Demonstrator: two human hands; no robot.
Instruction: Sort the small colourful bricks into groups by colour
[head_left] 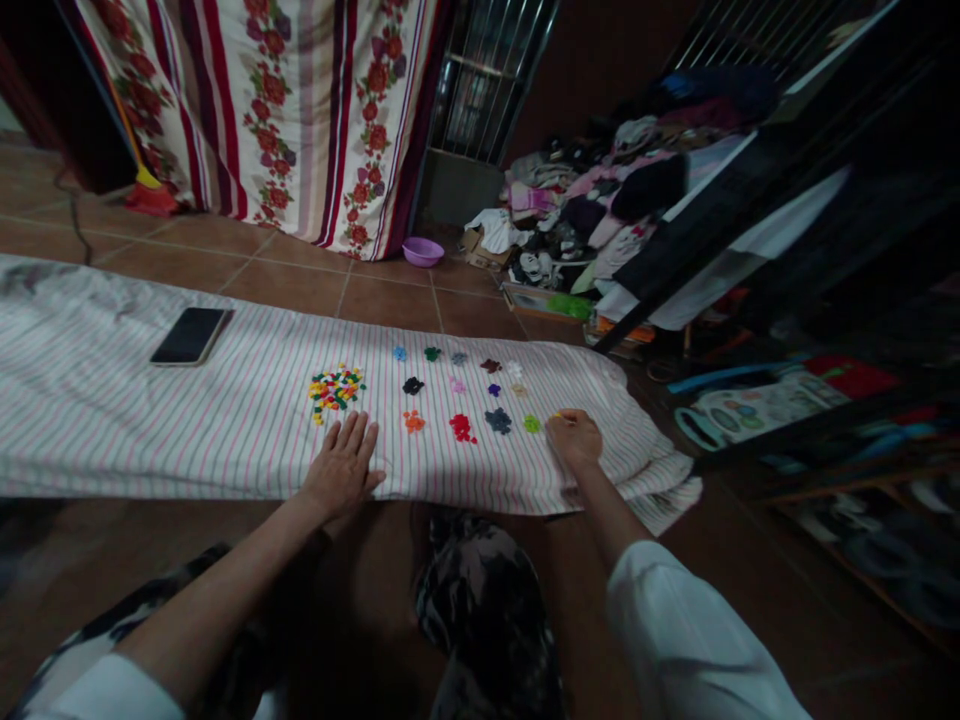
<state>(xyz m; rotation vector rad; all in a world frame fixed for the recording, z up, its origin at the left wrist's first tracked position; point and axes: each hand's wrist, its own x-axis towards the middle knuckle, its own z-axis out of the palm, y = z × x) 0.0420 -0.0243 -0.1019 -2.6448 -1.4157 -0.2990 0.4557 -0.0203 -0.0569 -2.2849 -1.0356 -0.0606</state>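
My left hand (342,467) lies flat with fingers stretched on the striped cloth (247,430), just below a mixed pile of small colored pieces (335,389). My right hand (575,437) is closed in a pinch at the right, with a bit of yellow showing at its fingertips, apparently a small yellow piece. Beside it sits a lime green cluster (532,424). Further left in the same row are dark grey (498,421), red (462,429) and orange (413,422) clusters. Several more single-color clusters, such as the black one (412,385), form rows behind. The pieces' exact kind is too small to tell.
A smartphone (191,336) rests on the cloth at the left. Beyond the cloth, a purple basin (424,252) stands on the tiled floor by a floral curtain (300,120). Heaped clothes (600,190) fill the back right, and a dark slanted post (675,240) rises near the cloth's right end.
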